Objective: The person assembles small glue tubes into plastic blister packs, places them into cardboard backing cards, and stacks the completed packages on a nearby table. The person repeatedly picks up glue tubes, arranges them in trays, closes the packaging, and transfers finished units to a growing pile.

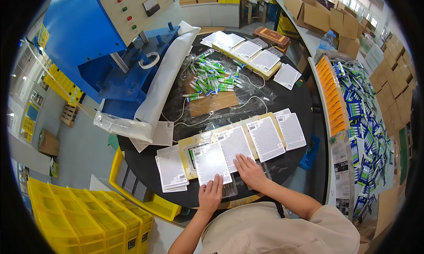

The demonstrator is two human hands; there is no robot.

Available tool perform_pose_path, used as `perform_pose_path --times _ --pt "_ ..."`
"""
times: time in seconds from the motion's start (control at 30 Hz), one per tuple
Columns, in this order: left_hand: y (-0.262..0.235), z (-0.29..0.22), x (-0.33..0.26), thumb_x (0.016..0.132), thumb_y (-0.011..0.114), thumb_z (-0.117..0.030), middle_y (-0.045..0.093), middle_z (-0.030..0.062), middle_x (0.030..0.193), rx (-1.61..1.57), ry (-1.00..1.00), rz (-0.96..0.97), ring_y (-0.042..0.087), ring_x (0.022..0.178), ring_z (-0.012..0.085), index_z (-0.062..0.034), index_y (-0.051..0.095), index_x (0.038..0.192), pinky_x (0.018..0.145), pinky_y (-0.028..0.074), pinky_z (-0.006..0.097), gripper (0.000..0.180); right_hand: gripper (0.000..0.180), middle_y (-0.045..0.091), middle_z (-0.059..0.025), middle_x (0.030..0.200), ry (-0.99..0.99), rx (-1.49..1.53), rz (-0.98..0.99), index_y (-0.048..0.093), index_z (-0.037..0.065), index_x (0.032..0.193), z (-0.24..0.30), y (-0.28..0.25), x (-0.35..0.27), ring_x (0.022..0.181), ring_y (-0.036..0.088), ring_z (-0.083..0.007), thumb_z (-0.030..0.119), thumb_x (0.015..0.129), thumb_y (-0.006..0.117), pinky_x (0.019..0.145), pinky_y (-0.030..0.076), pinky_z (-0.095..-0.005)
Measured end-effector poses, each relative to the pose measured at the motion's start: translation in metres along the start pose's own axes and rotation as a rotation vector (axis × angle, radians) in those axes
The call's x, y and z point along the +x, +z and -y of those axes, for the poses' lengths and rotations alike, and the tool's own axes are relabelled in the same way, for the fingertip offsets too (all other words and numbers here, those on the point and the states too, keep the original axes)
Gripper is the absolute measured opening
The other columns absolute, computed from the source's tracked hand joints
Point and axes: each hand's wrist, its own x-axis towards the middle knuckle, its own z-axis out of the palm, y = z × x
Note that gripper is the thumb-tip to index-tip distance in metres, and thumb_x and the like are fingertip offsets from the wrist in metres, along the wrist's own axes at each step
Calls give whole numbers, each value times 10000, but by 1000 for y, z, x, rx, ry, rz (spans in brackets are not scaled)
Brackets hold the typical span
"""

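Both hands lie flat on the near edge of the round black table (304, 99), palms down. The left hand (210, 193) presses the lower edge of a white backing card (211, 163) that covers a slot in the cream-coloured tray (191, 143); its fingers are stretched out and held close together, gripping nothing. The right hand (250, 171) rests just beside it, fingers slightly fanned, touching the bottom edge of the next card (234, 143) and the clear blister strip (229, 190) at the table rim.

The tray holds 4 cards in a row, and a loose stack of spare cards (171, 170) sits to its left. The pile of small green-capped tubes (210, 77) lies well apart, farther back on clear plastic film.

To do this step well, the person would probably want each card squared to its slot before pressing, with even pressure from the flat of the fingers rather than the tips, so that no corner lifts. The card under the left hand looks slightly tilted against its neighbour; it likely needs nudging straight. Whether a tube sits under each card cannot be told from here.
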Motion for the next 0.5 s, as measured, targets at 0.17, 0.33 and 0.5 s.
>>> perform_pose_path --times 0.17,0.33,0.5 --pt "-1 11 -8 919 603 -146 688 3 1259 44 -85 -29 616 964 139 -107 697 1256 790 422 339 352 603 486 -269 1475 0 27 32 518 -79 1389 -1 -4 0 1388 480 -364 138 840 641 1133 415 -438" --pt "0 20 -11 906 592 -124 695 -14 1245 91 -26 -61 618 955 128 -126 702 1258 785 415 330 368 561 500 -251 1468 16 50 40 537 -62 1377 -2 -5 1 1378 491 -353 140 860 618 1123 426 -427" --pt "-1 14 -18 897 601 -132 692 -32 1263 73 -13 -140 608 935 119 -141 721 1231 786 396 312 354 521 508 -250 1461 16 76 23 554 -64 1361 -4 -5 1 1373 495 -353 143 884 585 1112 433 -432"
